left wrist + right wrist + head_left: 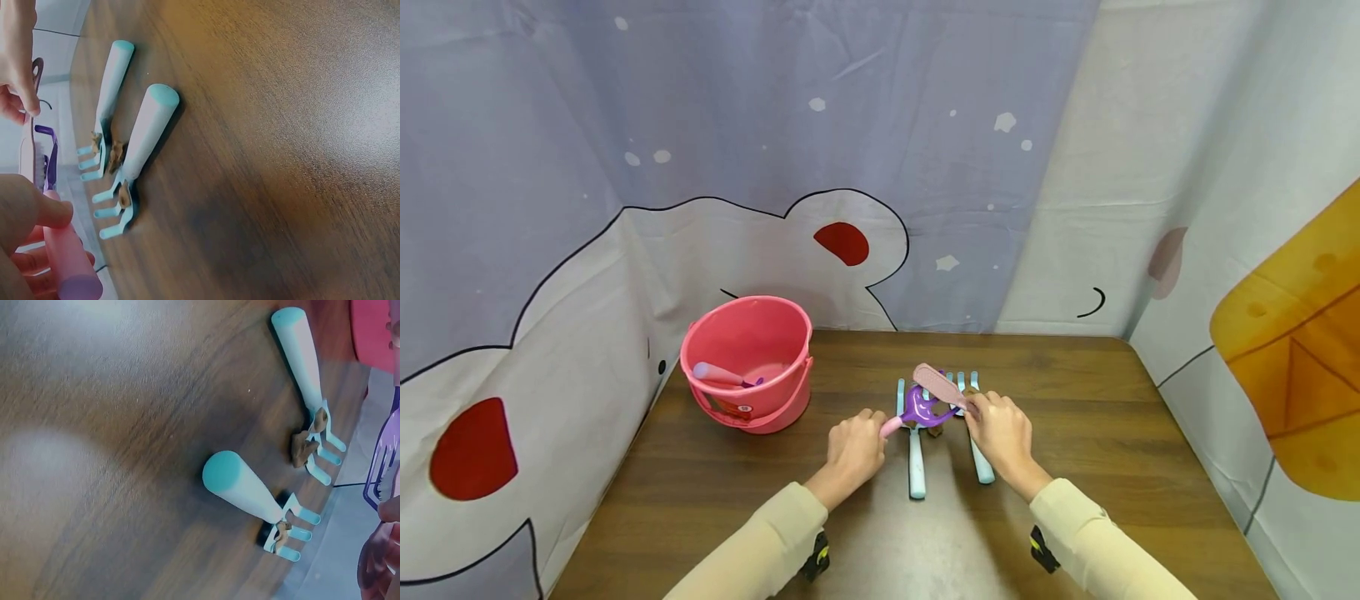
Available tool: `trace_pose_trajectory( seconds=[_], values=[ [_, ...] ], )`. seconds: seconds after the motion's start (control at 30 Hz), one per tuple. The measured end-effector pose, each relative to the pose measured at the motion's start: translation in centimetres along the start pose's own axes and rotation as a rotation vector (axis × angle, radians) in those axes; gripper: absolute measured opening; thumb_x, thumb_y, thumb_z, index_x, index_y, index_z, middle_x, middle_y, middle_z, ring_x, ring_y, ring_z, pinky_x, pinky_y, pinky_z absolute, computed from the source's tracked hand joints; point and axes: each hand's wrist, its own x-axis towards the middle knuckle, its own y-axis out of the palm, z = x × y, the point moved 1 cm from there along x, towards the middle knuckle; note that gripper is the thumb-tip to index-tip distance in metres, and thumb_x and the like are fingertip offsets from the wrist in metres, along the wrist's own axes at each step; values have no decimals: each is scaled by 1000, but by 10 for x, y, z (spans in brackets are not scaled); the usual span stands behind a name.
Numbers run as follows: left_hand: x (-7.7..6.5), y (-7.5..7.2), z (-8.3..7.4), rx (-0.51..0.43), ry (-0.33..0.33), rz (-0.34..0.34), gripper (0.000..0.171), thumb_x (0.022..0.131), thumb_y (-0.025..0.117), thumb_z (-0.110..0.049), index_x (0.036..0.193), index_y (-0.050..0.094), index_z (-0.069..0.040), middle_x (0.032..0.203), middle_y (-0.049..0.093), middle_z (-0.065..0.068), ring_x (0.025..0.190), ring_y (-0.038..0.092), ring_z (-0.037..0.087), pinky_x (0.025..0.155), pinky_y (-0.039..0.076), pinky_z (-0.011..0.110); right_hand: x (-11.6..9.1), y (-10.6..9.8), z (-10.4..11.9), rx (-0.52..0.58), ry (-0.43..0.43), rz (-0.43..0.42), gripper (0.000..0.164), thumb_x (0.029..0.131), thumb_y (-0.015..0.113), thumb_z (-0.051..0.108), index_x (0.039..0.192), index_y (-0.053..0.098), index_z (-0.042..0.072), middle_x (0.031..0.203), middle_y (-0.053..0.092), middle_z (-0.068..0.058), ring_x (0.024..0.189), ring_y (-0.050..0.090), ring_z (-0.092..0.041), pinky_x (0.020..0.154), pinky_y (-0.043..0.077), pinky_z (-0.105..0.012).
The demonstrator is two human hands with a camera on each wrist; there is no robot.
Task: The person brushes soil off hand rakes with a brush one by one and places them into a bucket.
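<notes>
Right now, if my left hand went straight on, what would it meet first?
Probably the pink brush in your right hand, which overlaps the purple-headed tool held by your left hand in the head view, though depth leaves contact unclear.

The purple-headed tool (917,407) in the left hand (855,447) looks like smooth plastic, glossy at the head, softer in sheen along its pink handle. The right hand (1002,429) pinches a pink brush (937,386) with a matt, dotted back. Between and below the hands, two rakes (917,467) have smooth, satin plastic-looking handles, with rough, dull brown lumps (304,447) at their tines. Beyond the left hand, the bucket (792,392) is smooth, shiny plastic. Under both, the table (1075,392) shows wood grain with a low gloss; past them hangs matt, creased cloth (880,83).
</notes>
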Motion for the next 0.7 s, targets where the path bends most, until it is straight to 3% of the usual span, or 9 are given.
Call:
trace_pose_trajectory(
  seconds=[0.2, 0.7],
  values=[
    [0, 1, 1, -1, -3, -5, 22, 73, 75, -24, 87, 64, -13, 68, 52, -2, 57, 58, 22, 46, 41, 34, 2, -3, -5, -33, -32, -32, 18, 66, 77, 11, 83, 70, 13, 72, 64, -3, 58, 56, -23, 48, 44, -35],
    [0, 1, 5, 4, -44, 28, 25, 71, 77, -24, 89, 64, -13, 70, 53, -2, 59, 59, 22, 46, 42, 34, 6, -12, -26, -34, 24, -86, 16, 67, 76, 10, 82, 71, 11, 71, 63, -6, 58, 56, -28, 47, 41, -37]
  ],
)
